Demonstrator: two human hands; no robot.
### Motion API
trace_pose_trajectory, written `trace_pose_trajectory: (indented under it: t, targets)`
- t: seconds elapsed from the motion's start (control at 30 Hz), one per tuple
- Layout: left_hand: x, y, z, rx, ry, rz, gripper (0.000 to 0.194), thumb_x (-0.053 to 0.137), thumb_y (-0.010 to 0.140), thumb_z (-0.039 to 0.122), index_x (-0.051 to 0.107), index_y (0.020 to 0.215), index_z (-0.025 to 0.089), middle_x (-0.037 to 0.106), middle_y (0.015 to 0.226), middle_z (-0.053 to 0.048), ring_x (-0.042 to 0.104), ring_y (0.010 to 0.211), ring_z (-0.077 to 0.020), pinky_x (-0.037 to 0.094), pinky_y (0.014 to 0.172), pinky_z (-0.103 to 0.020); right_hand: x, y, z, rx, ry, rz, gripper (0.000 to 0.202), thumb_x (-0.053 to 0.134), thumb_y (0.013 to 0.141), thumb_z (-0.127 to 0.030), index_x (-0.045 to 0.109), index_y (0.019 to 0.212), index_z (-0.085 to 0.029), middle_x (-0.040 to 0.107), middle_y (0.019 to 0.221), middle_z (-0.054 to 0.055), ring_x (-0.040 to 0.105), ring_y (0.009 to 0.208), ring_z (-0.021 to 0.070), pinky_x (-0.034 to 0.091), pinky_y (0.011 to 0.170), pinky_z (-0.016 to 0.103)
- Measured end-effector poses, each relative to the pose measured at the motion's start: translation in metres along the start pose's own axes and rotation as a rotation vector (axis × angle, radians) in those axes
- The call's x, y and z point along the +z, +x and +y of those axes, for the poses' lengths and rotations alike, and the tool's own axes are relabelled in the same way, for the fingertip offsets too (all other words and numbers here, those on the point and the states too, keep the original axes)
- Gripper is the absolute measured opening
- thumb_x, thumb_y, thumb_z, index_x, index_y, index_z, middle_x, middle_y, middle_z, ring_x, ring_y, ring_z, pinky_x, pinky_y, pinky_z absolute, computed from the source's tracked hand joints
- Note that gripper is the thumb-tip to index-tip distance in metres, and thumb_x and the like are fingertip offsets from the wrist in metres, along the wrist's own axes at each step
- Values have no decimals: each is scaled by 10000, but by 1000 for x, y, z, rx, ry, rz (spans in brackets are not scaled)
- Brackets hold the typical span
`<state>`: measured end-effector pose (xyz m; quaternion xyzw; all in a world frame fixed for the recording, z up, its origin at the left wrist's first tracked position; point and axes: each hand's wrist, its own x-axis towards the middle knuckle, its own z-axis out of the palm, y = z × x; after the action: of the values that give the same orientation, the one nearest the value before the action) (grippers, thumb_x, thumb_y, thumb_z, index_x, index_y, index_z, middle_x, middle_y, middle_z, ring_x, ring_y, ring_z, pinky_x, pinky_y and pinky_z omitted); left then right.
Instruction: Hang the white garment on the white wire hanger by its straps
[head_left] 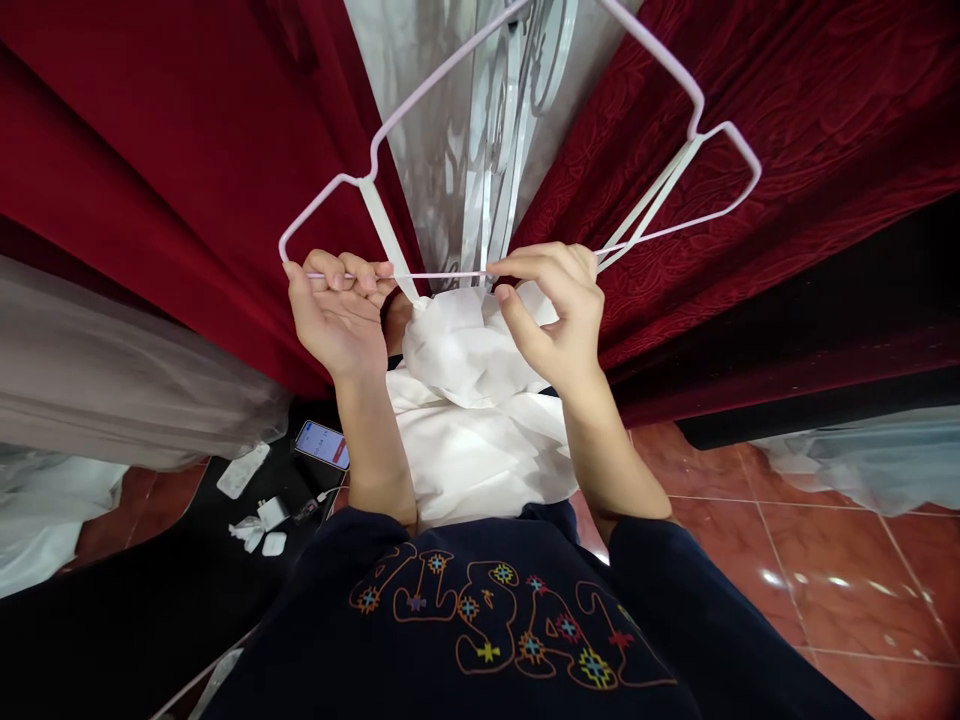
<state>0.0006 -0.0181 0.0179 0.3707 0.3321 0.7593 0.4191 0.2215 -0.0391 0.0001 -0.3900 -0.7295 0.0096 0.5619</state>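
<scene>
Navy embroidered shirt [420, 640] filled bottom-centre; left hand [349, 318] curled round top-centre pale-pink hanger [439, 275], seemingly steadying it; right hand [561, 305] met it, pinch unclear; looped straps [385, 225] held white garment [484, 450] mid-frame.

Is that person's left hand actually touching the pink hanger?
Touching. The head view shows the left hand with its fingers curled over the lower bar of the pink hanger.

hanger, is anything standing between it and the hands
Nothing visible blocks the way: the left hand holds the hanger's lower bar near one end, and the right hand appears to touch it near the middle. A white strap crosses the bar between the hands.
</scene>
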Motion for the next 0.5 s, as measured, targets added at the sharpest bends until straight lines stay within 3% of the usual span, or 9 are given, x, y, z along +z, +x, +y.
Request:
trace_pose_trajectory:
  t: [0.13,0.27,0.4,0.5]
  targets:
    - [-2,-1,-8,-13,-51,-24,722,532,1027,907,550,796,223,678,861,-64,751,922,-223,628,843,-308,6,-6,3,26,25,81,186,609,1090,-390,782,1135,-339,823,1099,-17,755,1052,214,502,1087,497]
    - [-4,-5,-7,-71,99,-79,653,653,1022,821,719,830,200,713,848,-86,636,720,-170,512,604,-241,8,-7,3,31,47,81,182,607,1091,-335,783,1140,-336,828,1097,-25,754,1040,203,487,1043,468]
    - [-7,-20,12,-103,416,-304,505,777,1029,645,786,790,199,627,707,-54,471,590,-156,358,485,-260,9,-7,8,55,49,89,241,566,1112,-335,805,1140,-348,793,995,-21,720,964,195,485,1031,464]
    - [-4,-31,34,-113,445,-471,427,819,1009,617,858,903,205,623,698,-53,421,548,-152,320,454,-285,9,-5,13,78,71,97,248,574,1114,-376,819,1104,-342,774,937,-18,699,910,192,495,1021,464]
